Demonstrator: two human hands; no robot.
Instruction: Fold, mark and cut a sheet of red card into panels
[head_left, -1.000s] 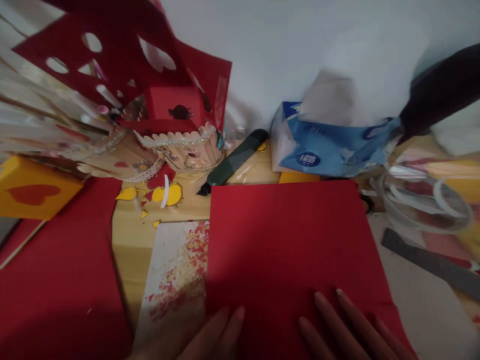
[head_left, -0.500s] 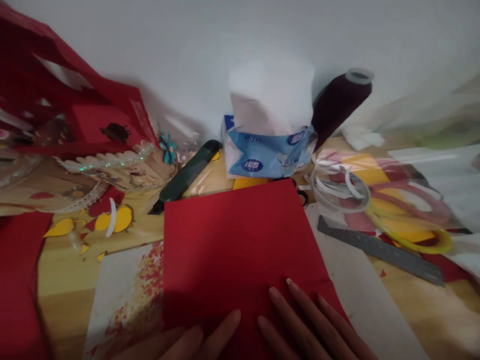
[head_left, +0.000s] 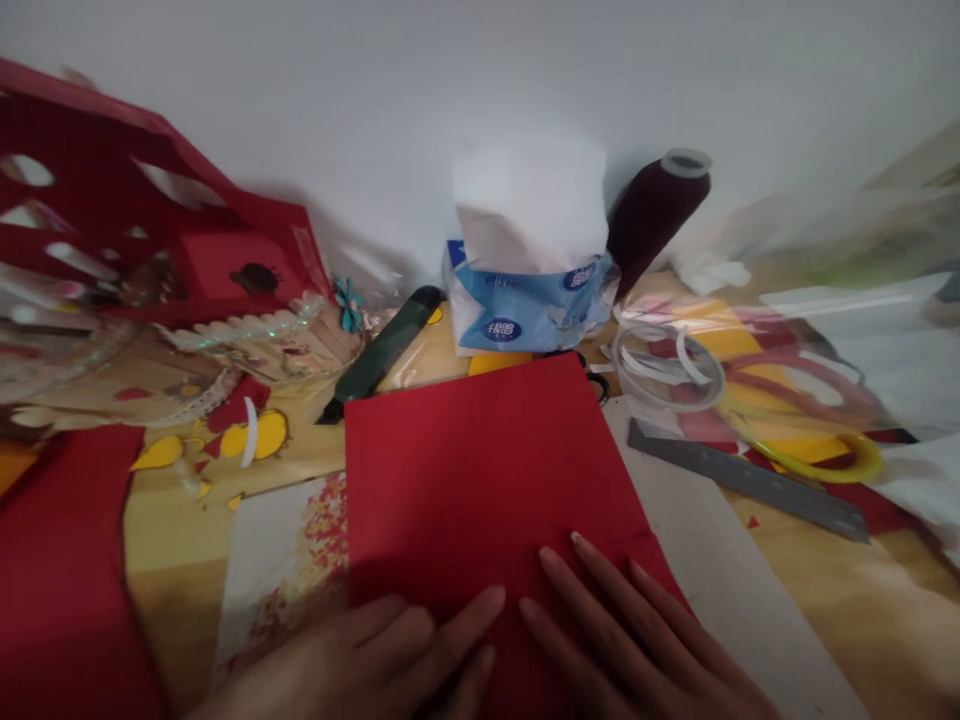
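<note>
A sheet of red card [head_left: 457, 470] lies in front of me on a white board [head_left: 705, 530] with red and gold flecks at its left. My right hand [head_left: 622, 640] rests flat on the card's lower right, fingers stretched and slightly spread. Beside it, my left hand [head_left: 405, 650] touches the lower part of the card with its index finger extended. Its thumb sits a little below the index finger, and the other fingers are bent. A small crease or step shows at the card's right edge. The card's near edge is out of view.
Behind the card stand a blue tissue pack [head_left: 525, 310] and a dark thread cone [head_left: 660, 220]. A green cutter [head_left: 390, 340] lies at left, near a decorated red-roofed model [head_left: 262, 270]. Rightward are a grey ruler [head_left: 750, 480], tape rolls [head_left: 667, 370] and yellow scraps. More red card [head_left: 67, 570] lies far left.
My left hand has come further into view, its index fingertip moving slightly right and up. The view has shifted a little; my right hand stays flat on the card.
</note>
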